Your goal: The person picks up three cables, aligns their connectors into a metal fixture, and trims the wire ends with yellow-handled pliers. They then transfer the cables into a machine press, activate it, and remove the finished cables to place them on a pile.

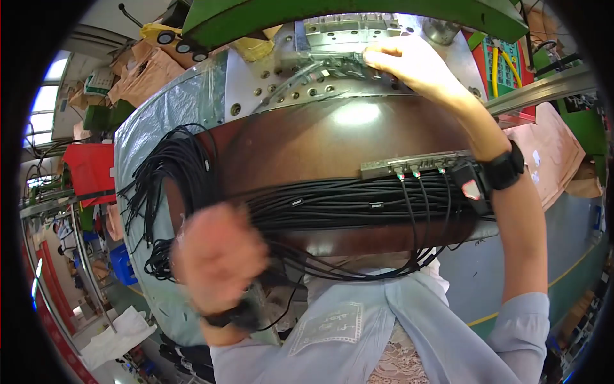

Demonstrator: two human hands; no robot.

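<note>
My right hand (409, 61) reaches far forward and is closed on the end of a blurred dark bar (348, 63) with cables trailing from it. That bar is over the metal plate (246, 96), which has several round holes. My left hand (220, 253) is smeared by motion at the near left of the brown board (288, 137), by the black cables (307, 203); its fingers cannot be read. Below my right forearm lies a metal fixture strip (384, 169), with a few cable connectors (416, 171) set along it.
A thick bundle of black cables (182, 153) curls over the board's left side. A green machine beam (352, 16) spans the top. At the right stand a control panel (505, 70) and a metal rail (543, 89). A red bin (89, 173) is at far left.
</note>
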